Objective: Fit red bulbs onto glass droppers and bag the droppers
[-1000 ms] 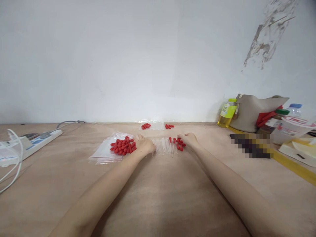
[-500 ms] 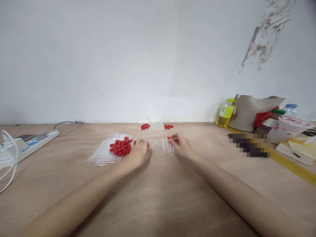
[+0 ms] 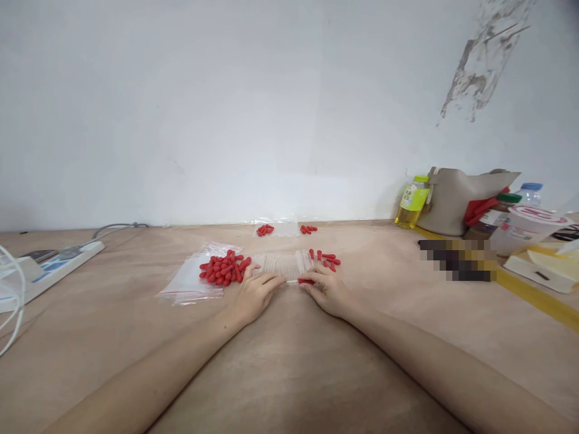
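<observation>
A row of thin clear glass tubes (image 3: 283,265) lies side by side on the table between my hands. My left hand (image 3: 257,294) rests at the row's near left edge, its fingers stretched out along the tube ends. My right hand (image 3: 329,290) is at the near right end, with thumb and fingertips closed on a red rubber bulb (image 3: 306,281). Just beyond that hand lie several loose red rubber bulbs (image 3: 332,259), partly covered by its fingers. Left of my left hand, a heap of red bulbs (image 3: 221,268) sits on clear zip bags (image 3: 187,280).
Two small groups of red bulbs (image 3: 265,230) lie on clear plastic by the wall. At the left are a power strip (image 3: 67,265) and white cable (image 3: 20,295). A yellow-capped bottle (image 3: 412,202), a grey bag (image 3: 452,205) and a lidded tub (image 3: 527,232) stand right.
Both hands have moved nearer to me, to the near side of the tubes. My right hand's shift uncovers loose bulbs at the right. The left fingers have straightened.
</observation>
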A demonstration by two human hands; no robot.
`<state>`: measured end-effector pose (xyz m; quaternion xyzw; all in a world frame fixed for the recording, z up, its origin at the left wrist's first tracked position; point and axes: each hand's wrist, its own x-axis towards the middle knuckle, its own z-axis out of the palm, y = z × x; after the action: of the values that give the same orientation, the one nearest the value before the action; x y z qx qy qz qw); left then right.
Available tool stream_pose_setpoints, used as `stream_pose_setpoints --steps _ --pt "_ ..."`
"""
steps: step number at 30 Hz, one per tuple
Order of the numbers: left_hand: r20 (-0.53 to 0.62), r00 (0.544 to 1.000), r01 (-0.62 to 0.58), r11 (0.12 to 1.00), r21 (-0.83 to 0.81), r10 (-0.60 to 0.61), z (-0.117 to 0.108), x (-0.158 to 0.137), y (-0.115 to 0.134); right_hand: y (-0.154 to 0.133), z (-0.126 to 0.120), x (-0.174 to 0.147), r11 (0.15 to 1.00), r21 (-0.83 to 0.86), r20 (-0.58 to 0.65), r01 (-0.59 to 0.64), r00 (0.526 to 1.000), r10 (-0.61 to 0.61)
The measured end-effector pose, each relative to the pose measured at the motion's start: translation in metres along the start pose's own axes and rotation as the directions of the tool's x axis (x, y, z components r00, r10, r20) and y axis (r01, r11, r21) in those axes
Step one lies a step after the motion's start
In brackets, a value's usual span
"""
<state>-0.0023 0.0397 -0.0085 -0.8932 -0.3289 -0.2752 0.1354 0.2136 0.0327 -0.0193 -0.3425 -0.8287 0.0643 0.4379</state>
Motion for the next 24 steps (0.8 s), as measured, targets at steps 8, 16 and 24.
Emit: stream_pose_setpoints --steps 8,16,24 --pt "0.007 0.998 0.056 0.998 0.040 -0.057 -0.005 -0.001 0.005 -0.001 -0.002 0.001 0.999 0.049 -0.019 -0.002 1.000 0.003" --pt "0.021 1.000 0.005 1.000 0.017 -0.006 -0.002 -0.002 0.001 -0.002 -0.002 0.000 0.995 0.100 0.041 0.019 0.999 -0.023" --pt "0.043 0.999 -0.024 0.999 -0.027 0.025 -0.004 -0.001 0.004 -0.002 -0.002 -0.001 0.998 0.045 0.083 0.045 0.995 -0.048"
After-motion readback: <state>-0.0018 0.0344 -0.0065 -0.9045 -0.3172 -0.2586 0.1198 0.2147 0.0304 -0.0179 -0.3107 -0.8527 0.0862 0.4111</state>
